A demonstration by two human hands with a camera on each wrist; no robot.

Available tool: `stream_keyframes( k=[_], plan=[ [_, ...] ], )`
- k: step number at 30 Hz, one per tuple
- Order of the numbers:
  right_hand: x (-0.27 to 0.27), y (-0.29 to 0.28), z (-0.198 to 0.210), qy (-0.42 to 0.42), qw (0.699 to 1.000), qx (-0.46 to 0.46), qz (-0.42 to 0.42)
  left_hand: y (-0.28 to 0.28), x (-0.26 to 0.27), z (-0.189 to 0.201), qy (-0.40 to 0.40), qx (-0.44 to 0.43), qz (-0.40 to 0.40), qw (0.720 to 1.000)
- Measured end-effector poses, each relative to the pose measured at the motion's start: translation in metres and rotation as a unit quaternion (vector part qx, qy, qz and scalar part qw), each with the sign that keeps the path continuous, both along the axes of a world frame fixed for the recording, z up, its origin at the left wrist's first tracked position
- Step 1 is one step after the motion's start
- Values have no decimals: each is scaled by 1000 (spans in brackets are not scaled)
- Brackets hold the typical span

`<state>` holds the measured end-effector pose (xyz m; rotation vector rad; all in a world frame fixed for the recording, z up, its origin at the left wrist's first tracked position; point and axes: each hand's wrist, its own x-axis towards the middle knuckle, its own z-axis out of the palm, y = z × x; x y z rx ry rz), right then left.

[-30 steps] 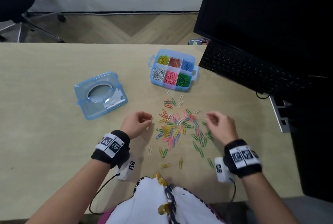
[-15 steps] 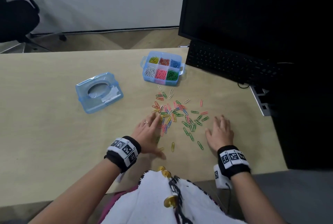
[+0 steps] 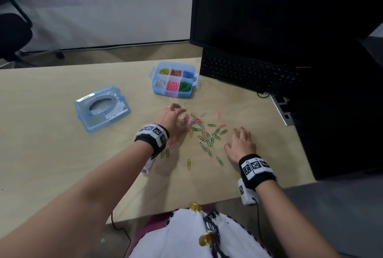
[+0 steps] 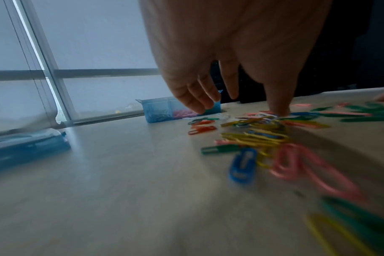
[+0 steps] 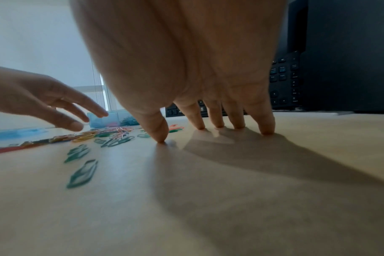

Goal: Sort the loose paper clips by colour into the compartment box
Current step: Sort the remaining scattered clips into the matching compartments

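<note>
The light wooden desk (image 3: 51, 133) carries one black monitor (image 3: 279, 19) and one black keyboard (image 3: 248, 73) at its far right. One translucent blue plastic lid (image 3: 101, 109) with an oval window lies flat at the left, well apart from the translucent blue six-compartment box (image 3: 174, 80). The box stands open near the keyboard. Its far row holds yellow, red and blue clips; its near row holds white, pink and green clips, one colour per compartment.

The loose coloured paper clips (image 3: 204, 131) lie scattered on the desk between the box and the person; they are too many and too overlapped to count.

The left hand (image 3: 173, 117) reaches over the heap with fingers extended and spread, holding nothing. The left wrist view shows one digit (image 4: 277, 104) touching the clips, a contact that the head view leaves blurred. The right hand (image 3: 240, 143) rests just right of the clips. The right wrist view shows all five fingertips (image 5: 160, 136) pressed on bare desk, fingers spread.
</note>
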<state>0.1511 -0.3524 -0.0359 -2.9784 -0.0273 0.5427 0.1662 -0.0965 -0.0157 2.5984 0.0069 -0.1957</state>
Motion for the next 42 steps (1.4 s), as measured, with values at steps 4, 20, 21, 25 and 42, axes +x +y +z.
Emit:
stream_keyframes(
  k=[4,20,21,25,42],
  plan=[
    [3,-2,-1,11,1000,5,3,4,29,-4,60,23,0,998],
    [6,2,5,12,1000,10,-5,-59,-39,-5,87,123,-112,982],
    [6,2,5,11,1000,9,-5,-56,-41,-7,41,68,-91,993],
    [3,3,5,18,1000,9,-10,-48,-42,-6,-17,-30,-27,999],
    [16,-4,24,83,994,65,-9,2,-6,30,227,-657,325,641]
  ],
)
